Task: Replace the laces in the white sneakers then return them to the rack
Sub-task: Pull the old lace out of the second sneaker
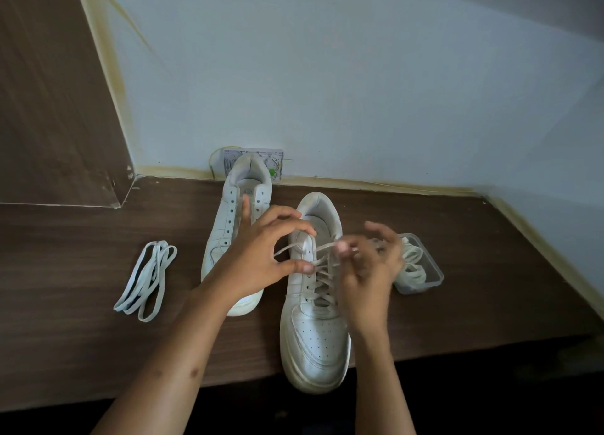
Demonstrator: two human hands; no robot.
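Near sneaker: a white sneaker (315, 320) sits on the dark brown wooden table (81, 304), its toe hanging a little over the front edge. A lace (322, 279) criss-crosses through its holes.
Far sneaker: the other white sneaker (228, 225) stands just to the left and farther back, its heel by the wall. Its holes have no lace in them.
Left hand: the left hand (261, 258) is over the top of the near sneaker. The thumb and first finger curl toward each other around a strand of the lace. The other fingers spread out.
Right hand: the right hand (369, 264) is on the right side of the same sneaker. It is blurry. Its thumb and fingers pinch the other end of the lace near the top holes.
Loose laces: a bunch of flat white laces (147, 281) lies on the table, well to the left of both sneakers.
Box: a clear plastic box (421, 271) sits just right of the right hand, with more pale laces inside.
Wall: a light blue wall (359, 75) stands behind the table.
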